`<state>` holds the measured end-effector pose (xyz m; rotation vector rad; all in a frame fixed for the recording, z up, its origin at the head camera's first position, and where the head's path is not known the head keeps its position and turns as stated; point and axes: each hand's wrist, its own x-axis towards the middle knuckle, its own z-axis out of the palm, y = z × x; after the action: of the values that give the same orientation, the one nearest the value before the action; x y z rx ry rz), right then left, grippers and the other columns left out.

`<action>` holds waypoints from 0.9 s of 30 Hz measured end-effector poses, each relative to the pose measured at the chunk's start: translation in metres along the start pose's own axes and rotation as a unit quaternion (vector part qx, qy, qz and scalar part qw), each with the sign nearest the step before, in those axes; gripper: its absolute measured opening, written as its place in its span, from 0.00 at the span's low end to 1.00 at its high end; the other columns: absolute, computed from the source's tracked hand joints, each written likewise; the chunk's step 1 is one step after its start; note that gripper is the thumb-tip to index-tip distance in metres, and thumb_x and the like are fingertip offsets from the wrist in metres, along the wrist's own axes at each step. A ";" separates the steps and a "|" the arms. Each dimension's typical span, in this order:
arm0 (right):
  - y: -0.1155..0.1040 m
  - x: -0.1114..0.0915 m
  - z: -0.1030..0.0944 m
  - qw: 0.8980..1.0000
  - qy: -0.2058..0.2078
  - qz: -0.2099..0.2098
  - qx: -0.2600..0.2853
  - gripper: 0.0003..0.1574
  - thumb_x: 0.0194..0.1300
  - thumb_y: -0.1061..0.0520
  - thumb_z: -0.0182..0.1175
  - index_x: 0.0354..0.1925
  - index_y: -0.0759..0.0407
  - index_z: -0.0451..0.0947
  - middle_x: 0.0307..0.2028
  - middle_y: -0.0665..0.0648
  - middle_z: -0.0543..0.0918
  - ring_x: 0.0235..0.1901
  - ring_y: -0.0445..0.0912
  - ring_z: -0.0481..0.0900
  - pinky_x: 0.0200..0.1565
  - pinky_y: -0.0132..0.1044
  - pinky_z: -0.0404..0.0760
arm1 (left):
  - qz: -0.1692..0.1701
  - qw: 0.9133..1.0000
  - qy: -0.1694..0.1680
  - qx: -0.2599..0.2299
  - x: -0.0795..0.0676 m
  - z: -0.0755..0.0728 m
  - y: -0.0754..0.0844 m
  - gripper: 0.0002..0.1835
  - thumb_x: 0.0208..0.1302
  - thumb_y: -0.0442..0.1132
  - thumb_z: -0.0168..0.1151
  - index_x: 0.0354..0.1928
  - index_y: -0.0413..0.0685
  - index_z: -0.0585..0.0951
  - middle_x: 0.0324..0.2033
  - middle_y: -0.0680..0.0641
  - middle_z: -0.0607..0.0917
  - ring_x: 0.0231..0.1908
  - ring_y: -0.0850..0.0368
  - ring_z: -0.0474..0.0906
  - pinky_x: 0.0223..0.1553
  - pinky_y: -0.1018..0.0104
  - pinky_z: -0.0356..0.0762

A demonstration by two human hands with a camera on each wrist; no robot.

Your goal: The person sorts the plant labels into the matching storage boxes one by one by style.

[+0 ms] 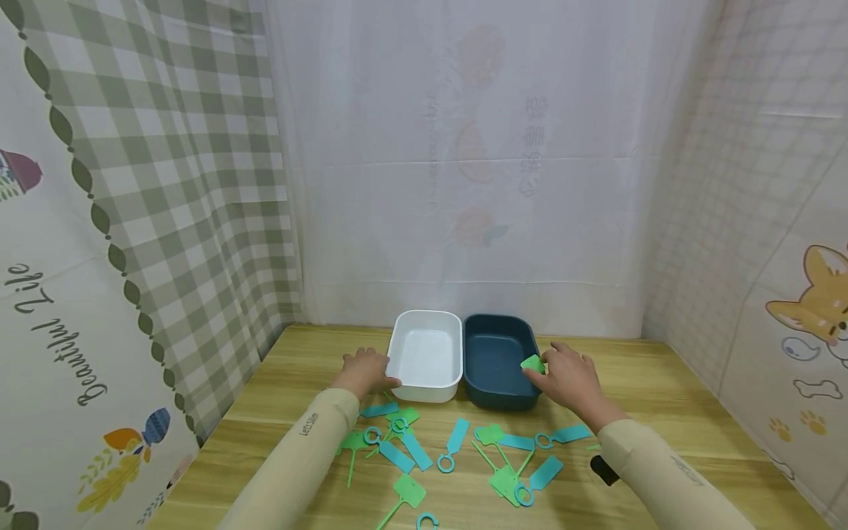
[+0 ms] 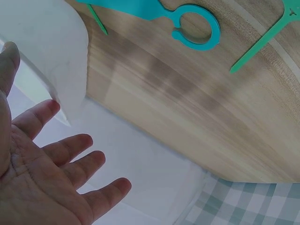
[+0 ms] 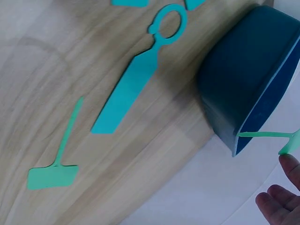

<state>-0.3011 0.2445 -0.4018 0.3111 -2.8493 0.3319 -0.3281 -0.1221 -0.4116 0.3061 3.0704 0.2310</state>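
My right hand (image 1: pixel 566 375) is at the right rim of a dark blue bin (image 1: pixel 501 401), pinching a green plant label (image 1: pixel 532 364) between thumb and fingers. In the right wrist view the label's thin stem (image 3: pixel 267 134) reaches across the bin's rim. A white bin (image 1: pixel 424 394) stands directly left of the dark one. My left hand (image 1: pixel 363 370) touches its left rim, with thumb and fingers extended and nothing held. In the left wrist view the fingers (image 2: pixel 70 149) are spread beside the white wall.
Several green stemmed labels (image 1: pixel 408 489) and blue ring-ended tags (image 1: pixel 457 438) lie scattered in front of the bins, some overlapping. A small black object (image 1: pixel 604 470) lies beside the right sleeve. White and checked cloth (image 1: pixel 218 147) encloses the wooden table (image 1: pixel 311 350).
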 end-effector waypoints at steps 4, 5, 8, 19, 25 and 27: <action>-0.007 0.007 0.001 1.000 0.006 0.013 0.008 0.35 0.67 0.40 0.61 0.49 0.72 0.80 0.62 0.79 0.69 0.59 0.73 0.70 0.56 0.74 0.61 | -0.002 1.000 0.001 -0.002 0.000 0.001 0.000 0.30 0.60 0.58 0.69 0.56 0.42 0.82 0.52 0.36 0.79 0.57 0.36 0.71 0.58 0.31 0.62; -0.009 0.009 0.001 1.000 0.007 0.018 0.012 0.35 0.67 0.40 0.60 0.49 0.73 0.80 0.63 0.78 0.68 0.59 0.73 0.70 0.57 0.74 0.61 | -0.003 1.000 0.001 -0.003 0.001 0.002 0.001 0.31 0.60 0.58 0.69 0.56 0.42 0.82 0.52 0.36 0.79 0.57 0.36 0.71 0.59 0.31 0.62; -0.013 0.013 0.003 0.999 0.009 0.028 0.023 0.36 0.68 0.40 0.59 0.51 0.74 0.79 0.63 0.78 0.68 0.60 0.72 0.69 0.56 0.72 0.63 | -0.004 1.000 0.002 -0.001 0.000 0.002 0.001 0.31 0.60 0.58 0.69 0.56 0.42 0.82 0.52 0.35 0.79 0.57 0.35 0.71 0.59 0.31 0.62; -0.018 0.025 0.010 0.995 0.017 0.066 0.073 0.37 0.70 0.40 0.57 0.56 0.74 0.76 0.66 0.78 0.63 0.66 0.69 0.61 0.60 0.70 0.58 | -0.002 1.000 -0.003 0.006 -0.001 0.000 0.003 0.31 0.61 0.58 0.68 0.57 0.42 0.82 0.53 0.35 0.79 0.58 0.35 0.71 0.59 0.31 0.63; -0.021 0.027 0.016 0.994 0.012 0.066 0.081 0.36 0.71 0.41 0.56 0.57 0.74 0.75 0.66 0.78 0.63 0.66 0.70 0.61 0.61 0.70 0.59 | -0.006 1.000 -0.004 0.011 0.001 0.000 0.002 0.31 0.60 0.58 0.68 0.56 0.43 0.82 0.52 0.35 0.79 0.58 0.35 0.71 0.58 0.31 0.63; -0.021 0.026 0.020 0.995 0.009 0.068 0.078 0.36 0.71 0.41 0.57 0.56 0.73 0.76 0.66 0.78 0.63 0.65 0.71 0.62 0.60 0.70 0.59 | -0.006 1.000 -0.006 0.011 0.001 0.000 0.002 0.31 0.60 0.58 0.68 0.56 0.43 0.82 0.52 0.35 0.79 0.58 0.35 0.71 0.58 0.31 0.63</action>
<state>-0.3248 0.2146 -0.4092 0.1423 -2.8381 0.5840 -0.3292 -0.1198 -0.4114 0.2875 3.0649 0.1938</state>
